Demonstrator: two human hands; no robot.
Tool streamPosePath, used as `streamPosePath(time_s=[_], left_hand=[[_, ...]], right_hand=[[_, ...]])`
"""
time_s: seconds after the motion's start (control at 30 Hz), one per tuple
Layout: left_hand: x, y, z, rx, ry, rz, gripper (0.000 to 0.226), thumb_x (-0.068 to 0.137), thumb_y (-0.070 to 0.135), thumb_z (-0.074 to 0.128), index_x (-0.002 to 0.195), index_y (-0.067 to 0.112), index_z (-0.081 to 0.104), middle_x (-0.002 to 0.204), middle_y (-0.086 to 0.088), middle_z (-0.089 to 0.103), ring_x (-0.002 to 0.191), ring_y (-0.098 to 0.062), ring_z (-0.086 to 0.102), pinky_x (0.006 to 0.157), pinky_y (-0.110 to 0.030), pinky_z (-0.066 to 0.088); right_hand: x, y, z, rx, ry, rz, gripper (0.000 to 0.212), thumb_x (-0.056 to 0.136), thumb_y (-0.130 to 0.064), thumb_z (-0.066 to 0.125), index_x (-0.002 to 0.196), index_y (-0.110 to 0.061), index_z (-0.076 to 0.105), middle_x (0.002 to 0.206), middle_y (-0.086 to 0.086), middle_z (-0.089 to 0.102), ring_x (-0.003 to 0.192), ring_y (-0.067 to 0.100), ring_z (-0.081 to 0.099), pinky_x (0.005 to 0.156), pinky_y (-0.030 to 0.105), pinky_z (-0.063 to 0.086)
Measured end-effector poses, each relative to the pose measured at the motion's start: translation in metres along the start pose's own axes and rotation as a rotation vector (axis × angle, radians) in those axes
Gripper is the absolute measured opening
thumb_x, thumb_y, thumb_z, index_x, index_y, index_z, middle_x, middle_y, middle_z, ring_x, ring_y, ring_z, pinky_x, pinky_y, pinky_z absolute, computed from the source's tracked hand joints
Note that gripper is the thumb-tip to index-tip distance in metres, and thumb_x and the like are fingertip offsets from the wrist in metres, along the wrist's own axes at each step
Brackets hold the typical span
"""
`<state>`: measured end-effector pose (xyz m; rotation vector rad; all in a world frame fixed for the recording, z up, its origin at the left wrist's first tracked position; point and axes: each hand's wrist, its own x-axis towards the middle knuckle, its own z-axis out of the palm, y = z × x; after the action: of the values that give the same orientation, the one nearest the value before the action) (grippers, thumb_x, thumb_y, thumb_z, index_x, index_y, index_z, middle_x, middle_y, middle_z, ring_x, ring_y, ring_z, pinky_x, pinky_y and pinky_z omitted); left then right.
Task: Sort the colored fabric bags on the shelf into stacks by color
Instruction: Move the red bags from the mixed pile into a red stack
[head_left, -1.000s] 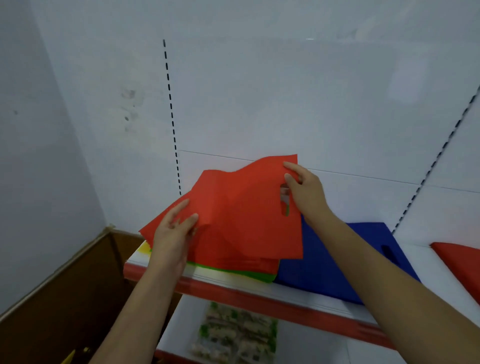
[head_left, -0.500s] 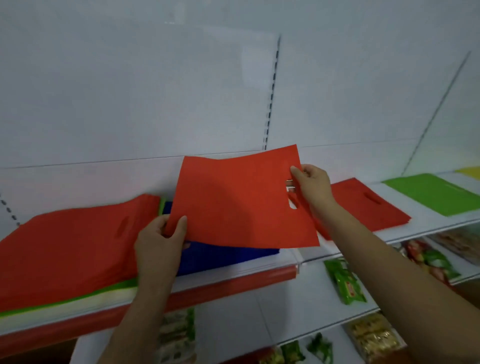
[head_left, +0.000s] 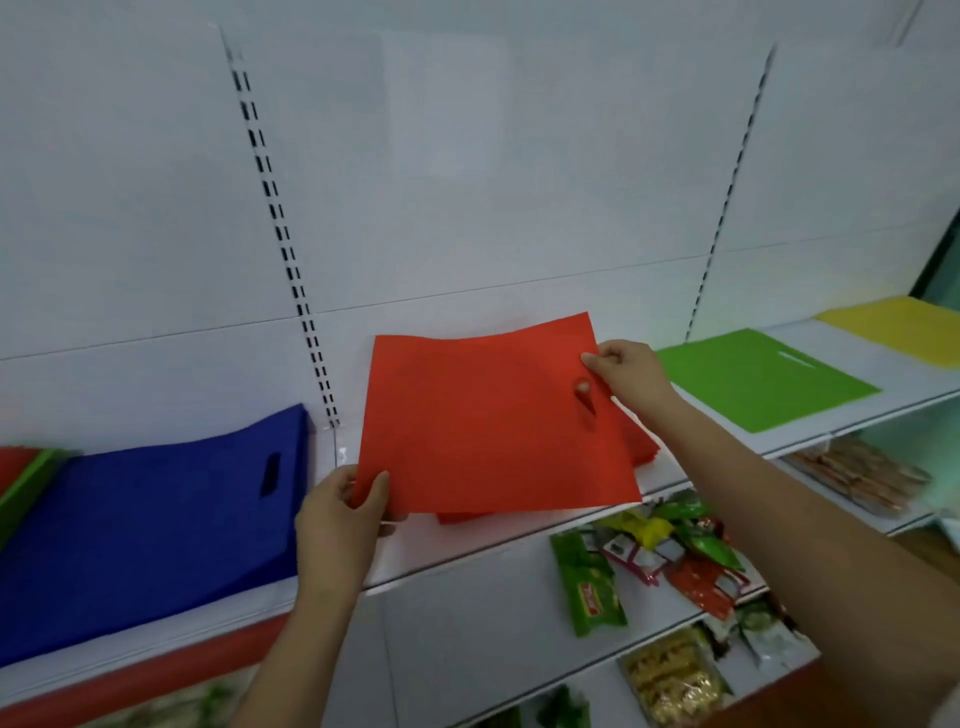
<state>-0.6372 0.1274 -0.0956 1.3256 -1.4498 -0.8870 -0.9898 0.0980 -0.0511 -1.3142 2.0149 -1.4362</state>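
Held taut over the red stack (head_left: 641, 447) — flat red fabric bag (head_left: 493, 421) pinched by both hands, left (head_left: 337, 525), right (head_left: 623, 374) — may land skewed if released unevenly.

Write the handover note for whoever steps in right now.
Left hand pinches the red bag's lower left corner; right hand grips its top right by the handle slot.
The bag is held just above the red stack on the shelf.
Blue stack at left, green bag and yellow bag at right.
Left: lay it on the red stack, then sort the mixed pile at far left.
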Motion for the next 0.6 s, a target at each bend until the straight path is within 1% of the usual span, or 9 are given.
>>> streamPosePath(time_s=[0.03,0.1,0.17,0.23,0.27,0.3,0.4,0.5,0.6], left_hand=[[0.000,-0.001,0.013,0.029,0.012,-0.013,0.006,0.096,0.020,0.063,0.101,0.017,0.064,0.084,0.000,0.072,0.060,-0.011,0.071,0.060,-0.030,0.060],[-0.001,-0.003,0.035,0.095,0.038,-0.046,0.005,0.095,0.023,0.063,0.099,0.019,0.064,0.082,0.001,0.072,0.058,-0.010,0.070,0.060,-0.028,0.059],[-0.004,-0.003,0.051,0.172,0.052,-0.069,0.007,0.095,0.026,0.063,0.096,0.020,0.064,0.076,0.002,0.072,0.059,-0.010,0.068,0.058,-0.023,0.054],[-0.005,-0.002,0.065,0.230,0.074,-0.070,0.008,0.095,0.028,0.064,0.091,0.021,0.064,0.070,0.003,0.070,0.061,-0.008,0.066,0.057,-0.019,0.047],[-0.005,-0.001,0.071,0.264,0.089,-0.068,0.008,0.094,0.029,0.064,0.090,0.022,0.064,0.069,0.003,0.069,0.064,-0.008,0.064,0.057,-0.019,0.044],[-0.004,-0.001,0.075,0.314,0.101,-0.066,0.009,0.094,0.031,0.064,0.089,0.023,0.064,0.071,0.005,0.067,0.066,-0.007,0.062,0.056,-0.019,0.041],[0.000,-0.007,0.084,0.472,0.105,-0.045,0.013,0.091,0.037,0.065,0.086,0.025,0.063,0.079,0.010,0.060,0.071,-0.007,0.058,0.059,-0.024,0.041],[0.006,-0.016,0.090,0.537,0.091,0.007,0.017,0.087,0.037,0.070,0.083,0.025,0.059,0.088,0.009,0.050,0.085,-0.014,0.054,0.072,-0.026,0.042],[0.008,-0.023,0.099,0.531,0.075,0.004,0.021,0.085,0.037,0.073,0.093,0.024,0.058,0.099,0.006,0.048,0.091,-0.014,0.054,0.080,-0.026,0.045]], right_hand=[[0.011,0.009,-0.004,-0.013,-0.020,-0.005,0.018,0.090,-0.023,0.068,0.075,-0.015,0.066,0.054,-0.009,0.064,0.052,0.006,0.059,0.058,0.031,0.046],[0.030,0.022,-0.007,-0.062,-0.057,-0.036,0.015,0.090,-0.025,0.069,0.079,-0.016,0.067,0.062,-0.008,0.065,0.063,0.012,0.061,0.067,0.033,0.047],[0.045,0.030,-0.005,-0.124,-0.093,-0.067,0.011,0.091,-0.026,0.068,0.088,-0.016,0.068,0.073,-0.004,0.067,0.070,0.011,0.061,0.073,0.028,0.046],[0.059,0.038,-0.002,-0.155,-0.120,-0.067,0.010,0.092,-0.026,0.068,0.092,-0.016,0.067,0.076,-0.004,0.065,0.067,0.004,0.057,0.067,0.022,0.042],[0.066,0.042,0.001,-0.177,-0.129,-0.068,0.010,0.091,-0.026,0.068,0.092,-0.016,0.067,0.077,-0.004,0.064,0.067,0.004,0.057,0.064,0.019,0.040],[0.072,0.046,0.004,-0.206,-0.135,-0.079,0.011,0.091,-0.026,0.068,0.093,-0.015,0.068,0.079,-0.003,0.065,0.069,0.007,0.059,0.063,0.019,0.039],[0.085,0.060,0.014,-0.268,-0.135,-0.090,0.016,0.090,-0.027,0.069,0.095,-0.012,0.070,0.089,0.004,0.068,0.084,0.018,0.062,0.072,0.024,0.038],[0.092,0.073,0.022,-0.289,-0.131,-0.096,0.019,0.089,-0.026,0.070,0.097,-0.010,0.069,0.095,0.008,0.070,0.092,0.023,0.063,0.076,0.027,0.040],[0.099,0.083,0.027,-0.322,-0.129,-0.087,0.018,0.088,-0.026,0.070,0.097,-0.010,0.068,0.096,0.009,0.069,0.094,0.026,0.063,0.080,0.033,0.045]])
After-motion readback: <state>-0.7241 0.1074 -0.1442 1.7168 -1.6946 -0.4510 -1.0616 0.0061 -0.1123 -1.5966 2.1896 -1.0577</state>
